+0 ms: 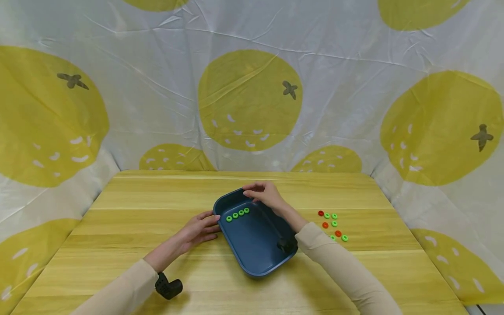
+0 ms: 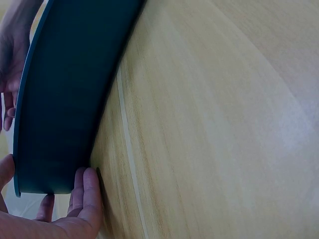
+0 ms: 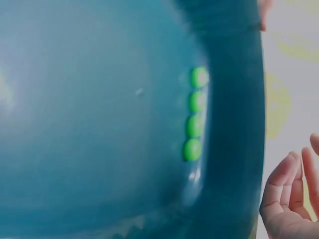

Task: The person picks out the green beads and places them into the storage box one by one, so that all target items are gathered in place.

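Observation:
A dark blue tray (image 1: 252, 245) stands at an angle on the table. Several small green rings (image 1: 235, 215) form a row inside it near its far end; the right wrist view shows these green rings (image 3: 194, 125) beside the end wall. At the tray's left corner my left hand (image 1: 198, 229) holds the edge, thumb at the rim and fingers against the outer wall (image 2: 75, 99). My right hand (image 1: 265, 194) hovers by the far rim, fingers loosely bent, thumb apart from the index finger. Nothing shows between those fingers in the right wrist view.
Loose green rings (image 1: 334, 224) and red rings (image 1: 325, 225) lie scattered on the wooden table (image 1: 157, 197) right of the tray, some partly behind the right sleeve (image 1: 334, 258). A curtain (image 1: 157, 87) with yellow fruit print hangs behind the table.

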Tool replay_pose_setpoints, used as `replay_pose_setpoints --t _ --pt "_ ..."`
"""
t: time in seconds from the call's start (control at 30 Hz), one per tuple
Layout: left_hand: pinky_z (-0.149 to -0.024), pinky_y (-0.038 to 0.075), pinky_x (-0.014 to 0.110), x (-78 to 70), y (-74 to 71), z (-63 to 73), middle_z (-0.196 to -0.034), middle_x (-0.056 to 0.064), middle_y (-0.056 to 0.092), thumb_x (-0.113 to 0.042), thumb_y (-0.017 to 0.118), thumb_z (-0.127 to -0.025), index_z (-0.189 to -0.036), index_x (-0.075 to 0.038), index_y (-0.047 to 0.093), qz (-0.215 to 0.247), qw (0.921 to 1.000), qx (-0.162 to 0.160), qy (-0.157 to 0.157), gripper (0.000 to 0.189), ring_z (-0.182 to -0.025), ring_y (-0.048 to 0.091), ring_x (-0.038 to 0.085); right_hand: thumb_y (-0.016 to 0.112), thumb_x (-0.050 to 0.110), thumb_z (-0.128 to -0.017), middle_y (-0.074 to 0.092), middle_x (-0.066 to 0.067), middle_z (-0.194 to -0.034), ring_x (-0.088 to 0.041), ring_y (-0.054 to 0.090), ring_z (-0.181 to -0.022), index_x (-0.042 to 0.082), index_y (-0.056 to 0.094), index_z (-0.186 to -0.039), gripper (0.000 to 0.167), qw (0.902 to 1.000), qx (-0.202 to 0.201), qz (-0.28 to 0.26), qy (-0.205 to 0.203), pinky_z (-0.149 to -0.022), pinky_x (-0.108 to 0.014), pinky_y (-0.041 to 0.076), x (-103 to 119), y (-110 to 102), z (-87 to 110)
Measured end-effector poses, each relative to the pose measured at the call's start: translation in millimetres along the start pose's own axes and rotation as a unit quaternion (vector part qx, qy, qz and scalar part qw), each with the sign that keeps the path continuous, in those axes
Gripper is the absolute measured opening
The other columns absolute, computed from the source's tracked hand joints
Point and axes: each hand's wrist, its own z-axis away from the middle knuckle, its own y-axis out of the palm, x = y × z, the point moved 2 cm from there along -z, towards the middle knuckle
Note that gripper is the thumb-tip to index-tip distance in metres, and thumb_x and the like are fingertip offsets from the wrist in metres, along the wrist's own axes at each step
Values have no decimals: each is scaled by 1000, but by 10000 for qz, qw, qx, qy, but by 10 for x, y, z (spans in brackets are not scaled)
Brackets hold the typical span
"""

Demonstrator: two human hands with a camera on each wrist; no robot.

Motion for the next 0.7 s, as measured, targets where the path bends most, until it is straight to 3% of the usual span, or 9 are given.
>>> replay_pose_setpoints --t 0.13,0.2,0.33,0.4,0.57,0.7 --pt "-105 40 48 0 -1 0 -138 22 49 -30 51 -97 -147 0 19 44 10000 17 14 67 -107 62 18 66 13 -87 70 1 -93 -34 60 -98 -2 65 -112 29 9962 -126 -776 366 -72 -26 55 70 -74 30" --pt "-105 40 48 -1 -3 -2 -138 22 49 -30 50 -97 -147 0 19 39 10000 27 17 67 -108 61 18 65 14 -88 70 -3 -96 -34 59 -99 -2 64 -114 30 9953 -125 -876 402 -74 -26 54 110 -133 70" --pt "-106 40 49 -4 6 -15 -139 23 47 -31 51 -97 -148 0 18 14 10000 50 1 68 -109 61 18 65 18 -88 65 -15 -114 -40 55 -106 2 64 -115 31 9949 -167 -875 477 -85 -37 53 167 -310 202" --pt "-106 40 48 -9 9 -17 -140 23 47 -31 51 -96 -148 -1 18 4 10000 48 -1 69 -109 61 18 65 21 -88 64 -14 -117 -37 56 -103 5 65 -115 31 9947 -206 -844 553 -87 -39 52 179 -412 272" --pt "-106 40 48 -13 9 -22 -140 23 46 -32 52 -96 -148 0 17 2 10000 39 -8 70 -108 61 17 66 25 -87 66 -2 -110 -17 58 -90 6 64 -116 34 9945 -362 -718 677 -80 -29 52 152 -650 440" --pt "-106 40 47 -11 10 -25 -142 23 44 -31 51 -96 -148 0 16 40 10000 84 -8 70 -110 60 17 67 27 -87 67 3 -106 -13 59 -88 7 64 -115 34 9943 -475 -588 758 -77 -26 52 81 -803 580"
